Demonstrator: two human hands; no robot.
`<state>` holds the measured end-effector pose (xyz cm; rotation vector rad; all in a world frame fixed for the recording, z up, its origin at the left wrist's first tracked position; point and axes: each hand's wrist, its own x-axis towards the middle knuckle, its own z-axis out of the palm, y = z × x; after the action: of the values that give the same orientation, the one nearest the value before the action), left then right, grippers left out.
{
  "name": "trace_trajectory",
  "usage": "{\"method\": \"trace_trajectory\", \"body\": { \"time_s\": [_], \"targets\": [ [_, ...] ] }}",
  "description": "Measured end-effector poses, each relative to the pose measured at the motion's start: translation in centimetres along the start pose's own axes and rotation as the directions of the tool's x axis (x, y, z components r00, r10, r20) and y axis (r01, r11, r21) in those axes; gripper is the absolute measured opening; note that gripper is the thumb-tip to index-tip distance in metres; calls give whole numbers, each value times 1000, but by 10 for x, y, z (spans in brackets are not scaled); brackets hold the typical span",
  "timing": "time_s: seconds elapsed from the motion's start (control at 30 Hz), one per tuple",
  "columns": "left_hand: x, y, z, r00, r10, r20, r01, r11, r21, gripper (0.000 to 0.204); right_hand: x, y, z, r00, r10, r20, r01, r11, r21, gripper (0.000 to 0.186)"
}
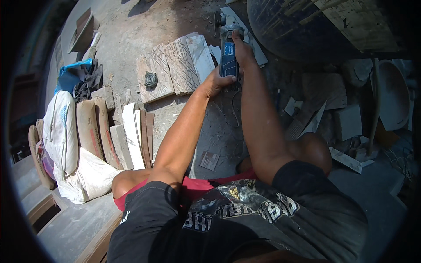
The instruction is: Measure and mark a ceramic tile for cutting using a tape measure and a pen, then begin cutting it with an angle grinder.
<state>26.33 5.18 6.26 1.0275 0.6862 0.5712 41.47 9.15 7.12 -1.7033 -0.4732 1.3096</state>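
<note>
Both my arms stretch forward to a blue angle grinder [228, 59] with a grey metal head and a disc at its far end. My left hand [215, 82] wraps round the rear of its body. Farther forward, my right hand [242, 49] grips it near the head, thumb along the top. Under and beyond the grinder lies a long pale tile strip [252, 37]. To the left, scored tile pieces [179, 65] lie side by side on the ground, with a small dark round object [151, 79] on one of them. A thin cord hangs below the grinder.
Cement bags [89, 125] and a white sack [60, 131] stand at the left, beside upright tile strips [130, 131]. A large dark rounded tub [289, 30] fills the far right. Broken tiles and stones [324, 90] lie at the right, near a white basin [393, 94].
</note>
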Motion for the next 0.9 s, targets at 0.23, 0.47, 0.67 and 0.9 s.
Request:
{"method": "trace_trajectory", "body": {
  "time_s": [0.23,0.47,0.67,0.9],
  "targets": [
    [-21,-14,-28,958,-99,269,211,878,-430,73,-37,20,3,784,-138,605,-214,855,472,49],
    [-25,-15,-55,935,-284,211,282,959,43,68,-47,48,22,918,-209,338,185,977,104,38],
    [-34,-40,-70,909,-325,261,295,944,148,74,-71,78,29,958,-206,200,143,947,288,53],
    [-24,-46,-118,976,-200,-90,215,789,576,98,-54,78,23,963,-257,78,253,966,58,48]
  ]
}}
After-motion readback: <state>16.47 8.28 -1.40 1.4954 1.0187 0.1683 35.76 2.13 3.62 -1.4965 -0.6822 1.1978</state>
